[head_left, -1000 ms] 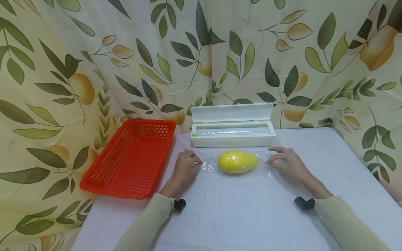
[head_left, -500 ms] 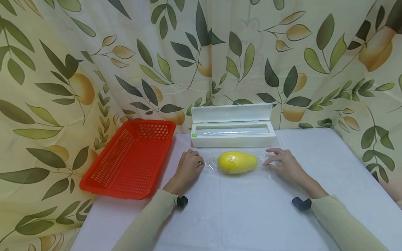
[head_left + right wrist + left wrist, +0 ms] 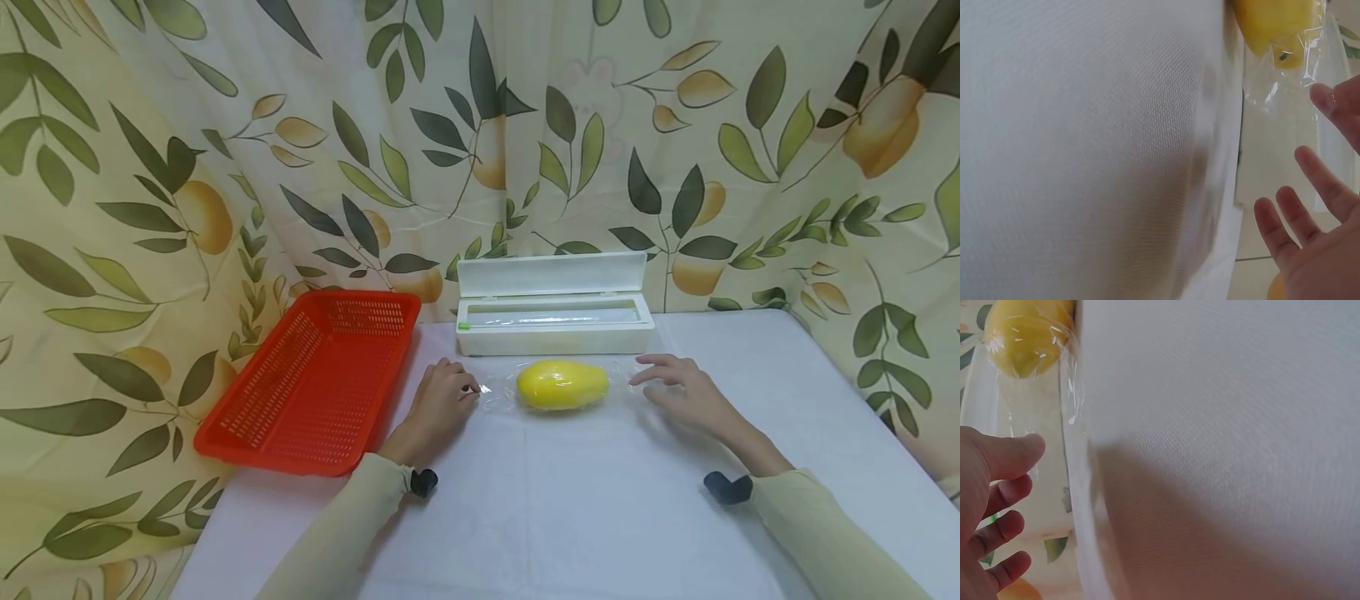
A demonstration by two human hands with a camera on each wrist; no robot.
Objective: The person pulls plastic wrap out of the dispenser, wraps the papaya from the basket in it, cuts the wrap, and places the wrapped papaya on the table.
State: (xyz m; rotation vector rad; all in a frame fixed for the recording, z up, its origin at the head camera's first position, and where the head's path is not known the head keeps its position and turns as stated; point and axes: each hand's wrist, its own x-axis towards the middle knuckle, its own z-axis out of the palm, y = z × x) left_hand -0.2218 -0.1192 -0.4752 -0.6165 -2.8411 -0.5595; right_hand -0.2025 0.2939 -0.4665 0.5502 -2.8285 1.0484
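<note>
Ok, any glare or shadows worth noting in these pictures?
Head: small glints on the clear plastic film; left wrist: bright streaks on the film, a broad soft shadow across the white tablecloth; right wrist: glints on the film by the yellow fruit, another soft-edged shadow.

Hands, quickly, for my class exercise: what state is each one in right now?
Left hand: holding the clear film, pinched at one end.
Right hand: holding the film's other end, pinched.
</note>
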